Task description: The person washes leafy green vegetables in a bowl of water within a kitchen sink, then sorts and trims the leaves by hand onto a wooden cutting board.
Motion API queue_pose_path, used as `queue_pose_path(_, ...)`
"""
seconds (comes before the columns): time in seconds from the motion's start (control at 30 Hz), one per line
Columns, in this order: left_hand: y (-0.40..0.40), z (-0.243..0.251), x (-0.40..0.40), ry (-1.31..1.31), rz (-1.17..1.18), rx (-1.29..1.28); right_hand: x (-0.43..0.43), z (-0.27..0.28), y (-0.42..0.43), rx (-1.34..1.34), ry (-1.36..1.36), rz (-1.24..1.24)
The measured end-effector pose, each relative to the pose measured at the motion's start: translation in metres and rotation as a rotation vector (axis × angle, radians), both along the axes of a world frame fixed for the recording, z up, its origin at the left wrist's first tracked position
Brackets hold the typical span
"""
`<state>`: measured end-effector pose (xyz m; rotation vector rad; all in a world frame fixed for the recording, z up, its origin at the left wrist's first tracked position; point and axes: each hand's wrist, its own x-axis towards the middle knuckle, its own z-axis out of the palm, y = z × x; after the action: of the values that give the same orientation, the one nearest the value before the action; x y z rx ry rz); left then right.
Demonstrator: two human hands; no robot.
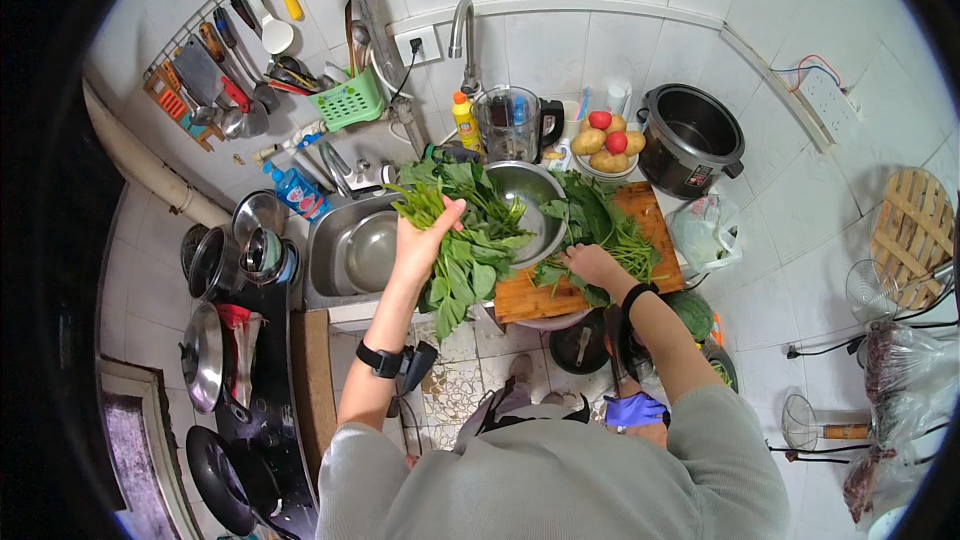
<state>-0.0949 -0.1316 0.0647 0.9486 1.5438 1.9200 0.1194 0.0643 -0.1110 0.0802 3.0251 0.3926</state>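
My left hand (429, 234) grips a bunch of leafy green vegetables (466, 270) by the stems, the leaves hanging down beside the sink. With its fingers lowered into more greens (624, 240) on the wooden cutting board (540, 300), my right hand (589, 264) touches them; whether it grips any is hard to tell. A stainless steel bowl (536, 202) stands between the two heaps, with leaves and stems over its left rim. Another metal bowl (373, 251) sits inside the sink (322, 270).
Behind the bowl stand a blender jug (510, 124), a yellow bottle (466, 124), potatoes (609, 160) with red produce, and a black cooker pot (694, 139). A plastic bag (705, 232) lies right of the board. Pots and a black stove (262, 390) are at left.
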Motion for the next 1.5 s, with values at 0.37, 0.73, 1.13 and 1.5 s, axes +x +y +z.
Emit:
queue_pose_path(0.37,0.008,-0.001,-0.022,-0.013,-0.034,-0.050,-0.003,0.061,0.052,-0.235,0.609,-0.283)
queue_pose_path(0.73,0.066,0.034,0.022,0.069,-0.433,0.099,0.023,0.216,0.034,-0.572,1.164,-0.225)
queue_pose_path(1.13,0.058,0.053,0.104,0.097,-0.396,0.227,0.039,0.233,-0.078,-0.589,1.029,-0.073)
queue_pose_path(1.5,-0.009,0.024,0.108,-0.192,-0.208,0.168,0.053,0.217,-0.117,-1.121,1.106,-0.197)
